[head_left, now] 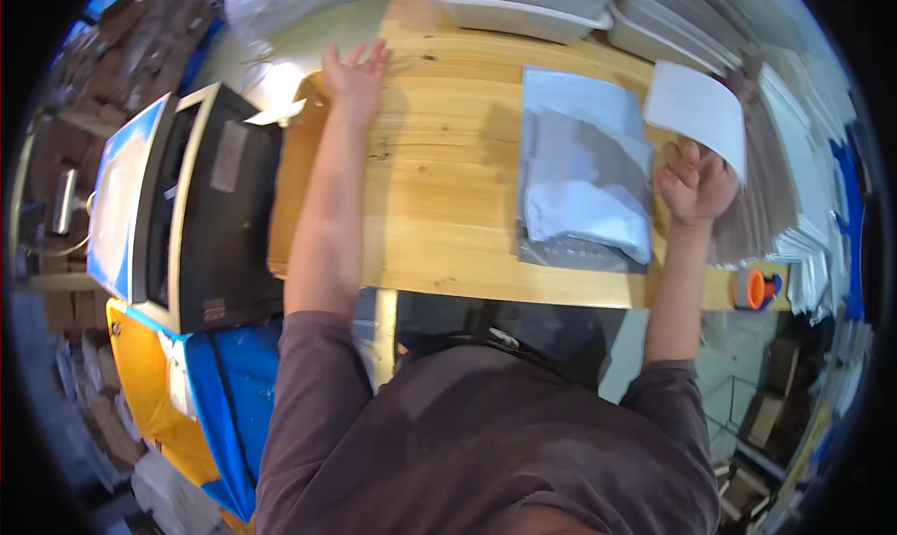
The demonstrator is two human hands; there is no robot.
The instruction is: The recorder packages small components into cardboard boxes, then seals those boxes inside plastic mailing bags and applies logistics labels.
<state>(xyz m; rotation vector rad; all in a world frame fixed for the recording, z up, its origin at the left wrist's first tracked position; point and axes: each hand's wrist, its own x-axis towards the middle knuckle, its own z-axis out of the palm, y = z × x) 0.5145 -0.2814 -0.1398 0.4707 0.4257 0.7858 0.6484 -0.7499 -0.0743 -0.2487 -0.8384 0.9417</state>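
My left hand [353, 79] is stretched out at the table's far left, open and holding nothing, its fingers spread. A brown cardboard piece [291, 194] lies beside and partly under that forearm. My right hand [696, 182] is at the right of the table with curled fingers, closed on a curved white paper sheet [696, 105] that rises above it. The exact grip on the sheet's lower edge is partly hidden. Just left of this hand, several pale plastic mailer bags [584, 180] lie stacked flat on the wooden table [439, 189].
White plastic bins [528, 12] stand along the far edge. Stacked grey and white bags [771, 171] fill the right side, with an orange tape roll [753, 289] near the front corner. At left stand a dark box-shaped unit [229, 208] and a blue-and-yellow bag [210, 385].
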